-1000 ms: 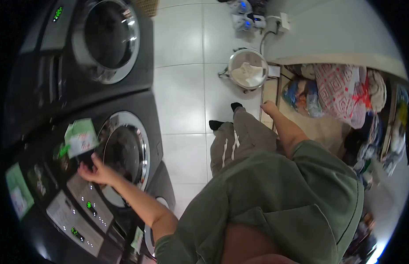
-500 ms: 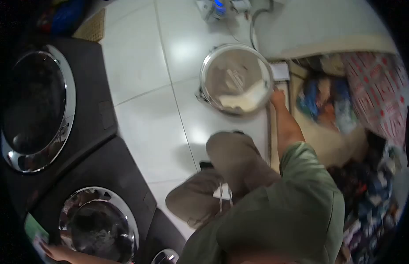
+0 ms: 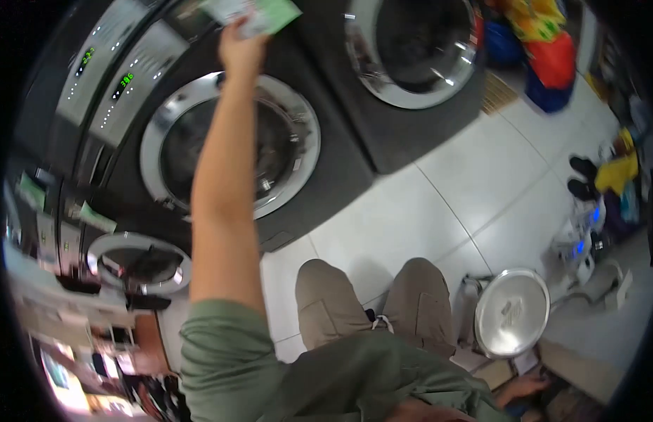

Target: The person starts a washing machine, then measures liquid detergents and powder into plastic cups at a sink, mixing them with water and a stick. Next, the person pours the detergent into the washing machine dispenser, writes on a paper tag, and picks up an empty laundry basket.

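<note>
My left hand [image 3: 242,48] reaches up at the top left, its fingers closed on the edge of a green and white packet [image 3: 260,15] in front of the dark machines. Below it, my forearm crosses the round glass door [image 3: 284,133] of a washing machine. At the bottom right, my right hand [image 3: 527,387] is low beside the cabinet edge, partly blurred; its fingers are too unclear to read. Near it stands a round metal container [image 3: 513,313] with a shiny lid.
Another machine door [image 3: 418,49] is at the top. Colourful bags [image 3: 551,63] lie beyond it on the tiled floor [image 3: 393,214]. White devices with blue lights [image 3: 583,239] stand at the right. More machines [image 3: 140,264] line the left.
The view has swung left toward the machines. My left hand with the packet now appears at the top. My right hand has moved to the lower right of view, and the container's lid appears closed.
</note>
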`<action>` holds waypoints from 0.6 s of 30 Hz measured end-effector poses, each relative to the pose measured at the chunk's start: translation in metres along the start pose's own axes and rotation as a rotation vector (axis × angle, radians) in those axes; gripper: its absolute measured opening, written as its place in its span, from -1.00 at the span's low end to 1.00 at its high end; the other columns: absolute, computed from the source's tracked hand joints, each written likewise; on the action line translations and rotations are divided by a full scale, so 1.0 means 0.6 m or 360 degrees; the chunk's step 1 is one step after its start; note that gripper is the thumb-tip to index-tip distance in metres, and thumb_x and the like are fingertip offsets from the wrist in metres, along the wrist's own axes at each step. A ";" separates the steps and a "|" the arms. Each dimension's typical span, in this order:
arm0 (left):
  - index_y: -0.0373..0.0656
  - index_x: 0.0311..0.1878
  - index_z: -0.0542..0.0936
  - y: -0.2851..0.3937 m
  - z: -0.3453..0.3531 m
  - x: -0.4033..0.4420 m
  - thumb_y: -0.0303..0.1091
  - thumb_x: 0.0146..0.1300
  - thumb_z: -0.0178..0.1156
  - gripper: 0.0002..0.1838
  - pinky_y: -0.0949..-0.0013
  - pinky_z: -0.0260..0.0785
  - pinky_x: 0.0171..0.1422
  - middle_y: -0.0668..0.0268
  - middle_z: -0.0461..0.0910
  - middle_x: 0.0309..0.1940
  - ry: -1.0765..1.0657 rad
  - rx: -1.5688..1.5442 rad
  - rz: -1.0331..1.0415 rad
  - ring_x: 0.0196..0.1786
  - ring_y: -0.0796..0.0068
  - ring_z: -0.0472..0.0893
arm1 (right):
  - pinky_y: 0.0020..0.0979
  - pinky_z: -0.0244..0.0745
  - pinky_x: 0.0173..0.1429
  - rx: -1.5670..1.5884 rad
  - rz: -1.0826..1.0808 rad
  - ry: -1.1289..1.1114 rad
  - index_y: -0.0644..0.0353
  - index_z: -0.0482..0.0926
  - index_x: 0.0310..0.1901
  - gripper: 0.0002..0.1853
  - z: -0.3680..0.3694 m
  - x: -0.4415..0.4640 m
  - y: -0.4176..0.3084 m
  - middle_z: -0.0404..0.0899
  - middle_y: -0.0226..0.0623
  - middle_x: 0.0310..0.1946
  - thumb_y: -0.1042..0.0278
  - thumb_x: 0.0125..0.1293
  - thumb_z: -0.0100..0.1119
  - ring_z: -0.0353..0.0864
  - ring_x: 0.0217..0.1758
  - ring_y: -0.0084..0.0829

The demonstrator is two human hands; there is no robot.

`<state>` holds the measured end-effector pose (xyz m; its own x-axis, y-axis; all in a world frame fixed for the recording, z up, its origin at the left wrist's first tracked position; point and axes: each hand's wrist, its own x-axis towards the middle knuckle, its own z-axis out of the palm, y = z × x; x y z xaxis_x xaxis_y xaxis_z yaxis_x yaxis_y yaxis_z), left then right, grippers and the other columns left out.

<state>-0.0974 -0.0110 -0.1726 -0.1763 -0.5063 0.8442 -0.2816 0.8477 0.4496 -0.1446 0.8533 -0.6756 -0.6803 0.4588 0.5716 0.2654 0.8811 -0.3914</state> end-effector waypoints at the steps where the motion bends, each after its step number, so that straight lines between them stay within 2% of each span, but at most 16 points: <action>1: -0.19 0.06 0.50 0.048 -0.009 -0.018 -0.48 -0.17 0.38 -0.41 0.40 0.33 0.12 0.20 0.51 -0.02 -0.0110 -0.0058 -0.0106 -0.02 0.36 0.52 | -0.22 0.53 -0.14 0.0368 0.0308 -0.0089 0.25 0.27 0.16 -0.57 -0.025 0.054 -0.089 0.51 0.02 -0.06 0.36 0.28 0.01 0.56 -0.08 -0.06; 2: -0.32 -0.05 0.49 0.005 0.005 -0.009 -0.65 -0.06 0.18 -0.60 0.50 0.37 -0.08 0.24 0.55 -0.25 -0.0120 -0.0607 -0.0042 -0.15 0.49 0.53 | -0.27 0.51 -0.10 0.0476 0.0278 -0.0125 0.26 0.31 0.14 -0.61 0.003 0.081 -0.092 0.52 -0.04 -0.07 0.36 0.29 -0.01 0.56 -0.07 -0.15; 3: -0.28 0.01 0.48 -0.004 0.005 0.000 -0.75 -0.14 0.09 -0.49 0.45 0.37 -0.01 0.15 0.52 -0.11 -0.0159 -0.0461 -0.0067 -0.08 0.38 0.52 | -0.35 0.48 -0.09 0.0947 0.0722 -0.0492 0.24 0.35 0.10 -0.64 -0.084 0.113 -0.252 0.50 -0.14 -0.03 0.34 0.30 0.00 0.55 -0.11 -0.31; 5: -0.26 0.03 0.48 -0.010 0.009 0.009 -0.65 -0.15 0.23 -0.46 0.44 0.39 0.00 0.14 0.54 -0.10 -0.0073 -0.0642 -0.0011 -0.11 0.38 0.56 | -0.44 0.44 -0.10 0.1807 0.0818 -0.0840 0.21 0.35 0.13 -0.60 -0.106 0.139 -0.373 0.50 -0.20 -0.03 0.27 0.29 0.04 0.52 -0.13 -0.45; 6: -0.27 0.00 0.50 -0.007 0.010 0.012 -0.60 -0.19 0.33 -0.46 0.43 0.42 -0.02 0.12 0.56 -0.13 0.0010 -0.0622 0.0007 -0.13 0.39 0.58 | -0.44 0.42 -0.07 0.2433 0.0705 -0.1155 0.20 0.34 0.16 -0.57 -0.092 0.136 -0.420 0.50 -0.21 -0.03 0.26 0.28 0.04 0.52 -0.14 -0.45; 7: -0.33 -0.02 0.49 -0.003 0.014 0.012 -0.62 -0.11 0.30 -0.52 0.44 0.42 -0.05 0.08 0.55 -0.13 0.0034 -0.0850 0.0031 -0.13 0.40 0.57 | -0.45 0.40 -0.05 0.3066 0.0548 -0.1476 0.18 0.32 0.18 -0.55 -0.065 0.133 -0.466 0.50 -0.22 -0.03 0.25 0.28 0.04 0.51 -0.14 -0.44; 8: -0.38 0.07 0.43 0.004 0.007 0.011 -0.59 0.02 0.27 -0.52 0.49 0.34 0.04 0.16 0.53 -0.09 -0.0075 -0.0953 -0.0120 -0.05 0.44 0.52 | -0.39 0.38 0.01 0.3159 0.0709 -0.1473 0.18 0.27 0.23 -0.50 -0.096 0.115 -0.571 0.51 -0.23 -0.04 0.28 0.27 0.05 0.52 -0.13 -0.39; 9: -0.38 0.06 0.44 0.008 0.004 0.013 -0.58 0.03 0.27 -0.54 0.50 0.34 0.02 0.18 0.53 -0.11 -0.0043 -0.1015 -0.0128 -0.08 0.47 0.52 | -0.32 0.37 0.05 0.3416 0.0477 -0.1911 0.21 0.29 0.20 -0.53 -0.084 0.108 -0.641 0.51 -0.25 -0.07 0.33 0.26 0.06 0.51 -0.11 -0.36; 10: -0.37 0.04 0.44 0.010 0.002 0.017 -0.57 0.03 0.27 -0.55 0.50 0.34 0.01 0.20 0.53 -0.13 -0.0017 -0.1074 -0.0136 -0.10 0.49 0.52 | -0.32 0.37 0.06 0.3237 0.0590 -0.2013 0.22 0.33 0.14 -0.59 -0.077 0.094 -0.716 0.53 -0.26 -0.15 0.34 0.26 0.07 0.51 -0.07 -0.38; 11: -0.35 -0.05 0.48 0.008 0.003 0.022 -0.52 0.07 0.28 -0.65 0.53 0.33 -0.05 0.25 0.54 -0.20 0.0005 -0.1121 -0.0184 -0.16 0.55 0.51 | -0.34 0.39 -0.03 0.3160 0.0504 -0.2035 0.22 0.36 0.07 -0.66 -0.109 0.074 -0.810 0.51 -0.33 -0.30 0.32 0.29 0.04 0.50 -0.20 -0.45; 12: -0.35 -0.05 0.48 0.002 0.006 0.031 -0.52 0.07 0.28 -0.65 0.53 0.33 -0.05 0.25 0.54 -0.20 0.0021 -0.1122 -0.0177 -0.16 0.55 0.51 | -0.39 0.39 -0.17 0.3377 0.0485 -0.2198 0.22 0.39 0.01 -0.71 -0.131 0.053 -0.896 0.46 -0.39 -0.41 0.28 0.33 0.00 0.43 -0.37 -0.52; 13: -0.33 -0.12 0.48 -0.009 0.010 0.036 -0.48 0.08 0.29 -0.70 0.54 0.32 -0.08 0.27 0.54 -0.24 0.0101 -0.1213 -0.0201 -0.19 0.57 0.50 | -0.44 0.36 -0.27 0.3296 0.0539 -0.2297 0.22 0.43 -0.07 -0.75 -0.150 0.035 -0.971 0.39 -0.41 -0.47 0.25 0.35 -0.03 0.33 -0.48 -0.56; 14: -0.32 -0.18 0.49 -0.018 0.011 0.036 -0.45 0.09 0.30 -0.73 0.55 0.31 -0.10 0.29 0.54 -0.28 0.0181 -0.1303 -0.0228 -0.22 0.59 0.49 | -0.46 0.29 -0.26 0.3314 0.0460 -0.2432 0.21 0.44 -0.07 -0.73 -0.160 0.019 -1.040 0.39 -0.41 -0.48 0.19 0.36 -0.05 0.29 -0.47 -0.58; 15: -0.28 -0.27 0.47 -0.012 0.008 0.037 -0.43 0.11 0.31 -0.78 0.57 0.30 -0.13 0.34 0.52 -0.35 0.0229 -0.1357 -0.0272 -0.27 0.63 0.47 | -0.47 0.28 -0.28 0.3350 0.0202 -0.2567 0.23 0.45 -0.10 -0.73 -0.177 0.007 -1.102 0.39 -0.42 -0.48 0.20 0.36 -0.04 0.28 -0.49 -0.59; 16: -0.28 -0.27 0.47 -0.010 0.005 0.039 -0.43 0.11 0.31 -0.78 0.57 0.30 -0.13 0.34 0.52 -0.35 0.0249 -0.1347 -0.0272 -0.27 0.63 0.47 | -0.48 0.28 -0.29 0.3375 -0.0066 -0.2702 0.25 0.45 -0.12 -0.73 -0.197 -0.006 -1.160 0.39 -0.43 -0.48 0.20 0.35 -0.03 0.26 -0.50 -0.60; 18: -0.27 -0.31 0.45 -0.015 0.003 0.042 -0.47 0.09 0.30 -0.80 0.57 0.30 -0.19 0.32 0.51 -0.38 0.0269 -0.1311 -0.0285 -0.31 0.63 0.46 | -0.49 0.32 -0.35 0.3327 -0.0205 -0.2753 0.29 0.52 -0.24 -0.77 -0.255 -0.021 -1.262 0.38 -0.45 -0.58 0.27 0.32 0.00 0.33 -0.52 -0.63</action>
<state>-0.1012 -0.0320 -0.1558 -0.0333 -0.6685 0.7430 0.4941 0.6352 0.5936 -0.2325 0.1979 -0.2761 -0.5359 -0.7631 0.3611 0.3315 -0.5836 -0.7413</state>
